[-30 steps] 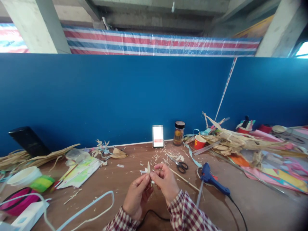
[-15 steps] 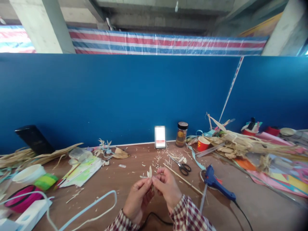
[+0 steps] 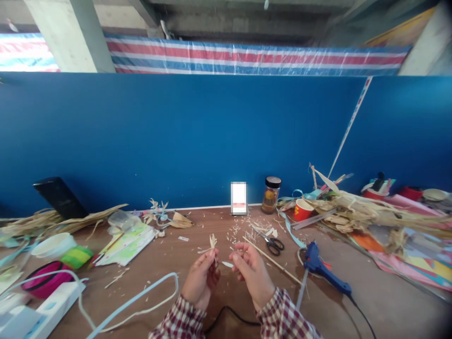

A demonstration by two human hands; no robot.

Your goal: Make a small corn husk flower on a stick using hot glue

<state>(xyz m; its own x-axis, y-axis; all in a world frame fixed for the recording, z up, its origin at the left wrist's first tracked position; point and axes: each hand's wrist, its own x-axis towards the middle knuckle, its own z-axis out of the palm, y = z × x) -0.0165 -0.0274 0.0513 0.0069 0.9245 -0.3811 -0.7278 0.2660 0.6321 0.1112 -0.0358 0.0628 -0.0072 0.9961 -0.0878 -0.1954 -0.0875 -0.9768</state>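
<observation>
My left hand (image 3: 200,278) is closed, with thumb and fingers pinching a small bundle of pale dried husk strips (image 3: 213,242), whose tips fan upward. To its right, my right hand (image 3: 253,272) is closed too. A small white pointed husk piece (image 3: 228,264) sticks out from its fingertips toward the left hand. A gap separates the two hands. Black-handled scissors (image 3: 273,245) lie beyond the right hand, next to a thin stick (image 3: 273,260) and scattered pale trimmings (image 3: 235,230).
A blue hot glue gun (image 3: 325,268) with its cord lies at right, near a red paper cup (image 3: 302,210) and a lidded jar (image 3: 271,195). Dried husks (image 3: 356,207) are heaped far right. At left are a power strip (image 3: 52,308), looped cable, pink pouch (image 3: 45,280) and white bowl (image 3: 52,245).
My hands were together at the husk bundle and have now moved apart. The bundle stays in the left hand, while a white husk piece shows at the right fingertips. The view has shifted slightly.
</observation>
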